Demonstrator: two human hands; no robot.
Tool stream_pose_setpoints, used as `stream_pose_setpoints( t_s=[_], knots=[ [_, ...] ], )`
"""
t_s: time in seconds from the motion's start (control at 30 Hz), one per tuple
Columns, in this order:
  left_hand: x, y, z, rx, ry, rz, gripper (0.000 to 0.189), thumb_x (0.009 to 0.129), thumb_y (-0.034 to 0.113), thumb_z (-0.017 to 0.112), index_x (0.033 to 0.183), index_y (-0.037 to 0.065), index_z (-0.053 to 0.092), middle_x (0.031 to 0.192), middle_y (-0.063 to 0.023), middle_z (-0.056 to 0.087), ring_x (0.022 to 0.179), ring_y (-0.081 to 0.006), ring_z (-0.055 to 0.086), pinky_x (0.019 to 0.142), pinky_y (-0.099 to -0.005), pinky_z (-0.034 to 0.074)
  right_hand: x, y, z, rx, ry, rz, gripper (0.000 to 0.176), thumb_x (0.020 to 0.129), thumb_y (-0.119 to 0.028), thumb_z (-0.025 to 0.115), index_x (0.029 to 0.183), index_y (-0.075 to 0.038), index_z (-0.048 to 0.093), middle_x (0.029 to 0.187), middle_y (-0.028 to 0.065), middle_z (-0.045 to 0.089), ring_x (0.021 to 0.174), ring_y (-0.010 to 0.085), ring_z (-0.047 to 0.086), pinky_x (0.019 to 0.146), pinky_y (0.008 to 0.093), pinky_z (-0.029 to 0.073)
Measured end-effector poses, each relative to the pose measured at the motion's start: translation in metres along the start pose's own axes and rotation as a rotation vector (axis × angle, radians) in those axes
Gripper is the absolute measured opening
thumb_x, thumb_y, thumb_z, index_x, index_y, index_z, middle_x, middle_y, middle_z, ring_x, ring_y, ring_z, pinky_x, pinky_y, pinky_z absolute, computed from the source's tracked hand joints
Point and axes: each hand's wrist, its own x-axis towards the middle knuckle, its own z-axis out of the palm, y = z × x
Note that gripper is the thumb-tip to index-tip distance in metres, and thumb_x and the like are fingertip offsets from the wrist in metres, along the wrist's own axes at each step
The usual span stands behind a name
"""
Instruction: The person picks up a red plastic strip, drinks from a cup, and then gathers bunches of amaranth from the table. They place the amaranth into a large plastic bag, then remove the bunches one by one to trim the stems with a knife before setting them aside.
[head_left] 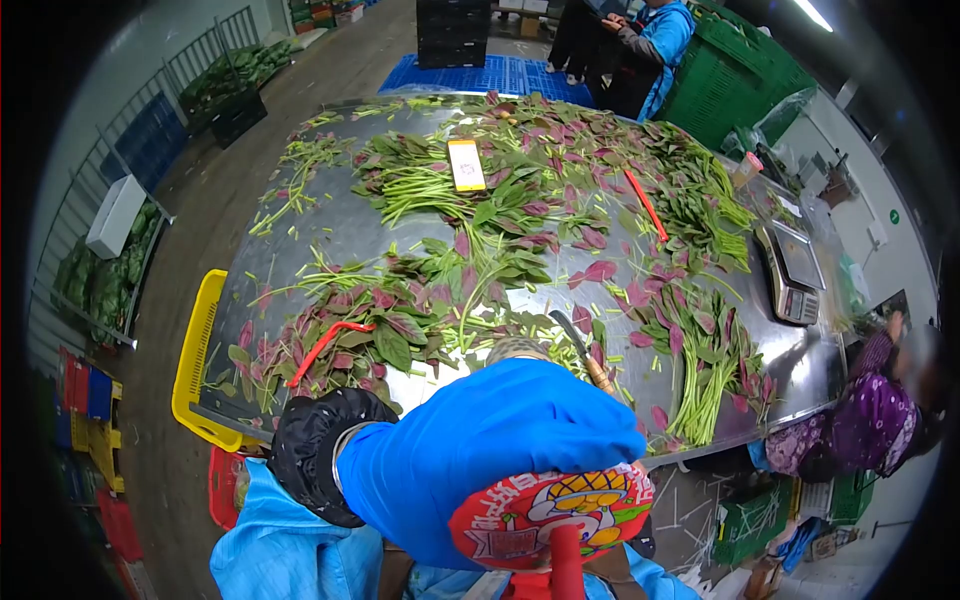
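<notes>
My left arm, in a blue sleeve cover (500, 430) with a black puffy sleeve (325, 450) behind it, crosses low in front of me. The blue cloth hides the fingers of my left hand, so its grip does not show. A pale textured patch (518, 349) shows just beyond the sleeve; I cannot make out what it is. My right hand is out of sight. Near the sleeve lies a curved sickle (582, 355) with a wooden handle. Heaps of green-and-purple leafy greens (400, 310) surround it. Below the sleeve shows a red cartoon-printed panel (550, 515).
On the metal table (770, 370) are a phone (466, 165), red strips (647, 205) and a digital scale (793, 270). Bundled greens (700, 375) lie to the right. A yellow crate (195, 350) stands left. People stand at the back (668, 40) and at right (870, 425).
</notes>
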Motion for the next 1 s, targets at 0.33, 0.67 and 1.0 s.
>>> stream_pose_setpoints(
  t_s=[0.33,0.67,1.0],
  knots=[
    [-0.002,-0.009,0.007,0.022,0.070,0.055,0.056,0.064,0.031,0.081,0.108,0.004,0.059,0.110,-0.0170,0.061,0.101,-0.0351,0.058,0.086,-0.0469,0.044,0.001,-0.008,0.003,-0.115,0.049,-0.033,0.010,0.079,-0.011,0.065,0.086,-0.003,0.066,0.063,0.0047,0.059,0.055,0.0099,0.053,0.055,0.0254,0.043],
    [-0.005,-0.014,0.002,0.063,0.038,0.087,0.067,0.069,0.031,0.077,0.124,0.008,0.049,0.122,-0.0159,0.053,0.107,-0.0349,0.053,0.089,-0.0456,0.041,0.001,-0.016,0.007,-0.218,0.097,-0.063,0.009,0.079,-0.014,0.066,0.083,-0.006,0.067,0.064,0.0062,0.060,0.054,0.0152,0.055,0.054,0.0282,0.043],
    [-0.005,-0.012,-0.001,0.108,0.025,0.071,0.066,0.069,0.028,0.076,0.124,0.007,0.049,0.122,-0.0161,0.053,0.107,-0.0355,0.052,0.089,-0.0455,0.040,0.000,-0.020,0.008,-0.301,0.110,-0.104,0.009,0.078,-0.014,0.065,0.084,-0.007,0.066,0.068,0.0073,0.061,0.059,0.0221,0.059,0.056,0.0323,0.045]
  ],
)
